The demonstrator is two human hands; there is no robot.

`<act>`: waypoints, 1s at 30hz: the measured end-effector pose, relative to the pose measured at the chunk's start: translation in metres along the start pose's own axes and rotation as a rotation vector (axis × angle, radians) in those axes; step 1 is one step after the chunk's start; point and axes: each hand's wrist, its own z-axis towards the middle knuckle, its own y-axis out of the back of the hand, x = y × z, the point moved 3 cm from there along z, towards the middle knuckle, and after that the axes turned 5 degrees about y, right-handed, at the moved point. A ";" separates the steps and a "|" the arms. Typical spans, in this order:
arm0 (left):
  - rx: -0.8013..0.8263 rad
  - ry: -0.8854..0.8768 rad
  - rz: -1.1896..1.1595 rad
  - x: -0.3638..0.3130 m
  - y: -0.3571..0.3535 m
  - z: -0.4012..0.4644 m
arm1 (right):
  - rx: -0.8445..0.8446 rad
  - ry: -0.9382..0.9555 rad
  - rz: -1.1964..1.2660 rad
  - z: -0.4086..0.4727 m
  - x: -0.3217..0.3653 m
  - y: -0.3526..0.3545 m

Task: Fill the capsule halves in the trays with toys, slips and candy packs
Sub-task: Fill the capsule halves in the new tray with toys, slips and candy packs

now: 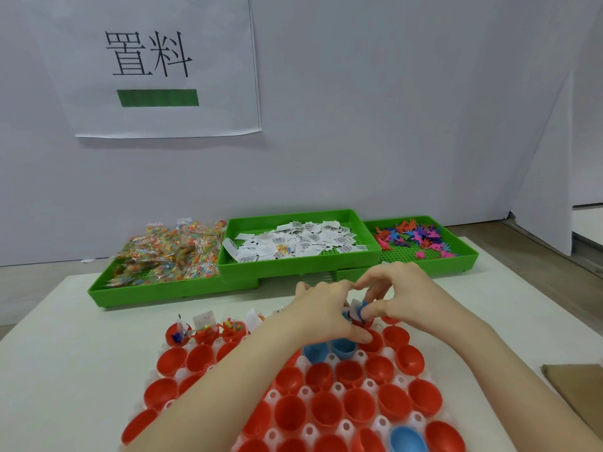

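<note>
Here, hands: left hand [329, 313] and right hand [401, 295] meet over the far row, both pinching a blue toy [361, 309] with a slip.
Capsule halves [326, 409]: red, a few blue, in the near clear tray [339, 391].
Far edge: three green trays [293, 265], candy packs [169, 252] left, slips [303, 241] middle, toys [414, 234] right.
Open room: bare white table [65, 353] left of capsules.
</note>
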 end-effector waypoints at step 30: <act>-0.641 0.744 -0.093 0.220 0.088 -0.072 | -0.394 -0.254 -0.026 0.065 -0.072 0.045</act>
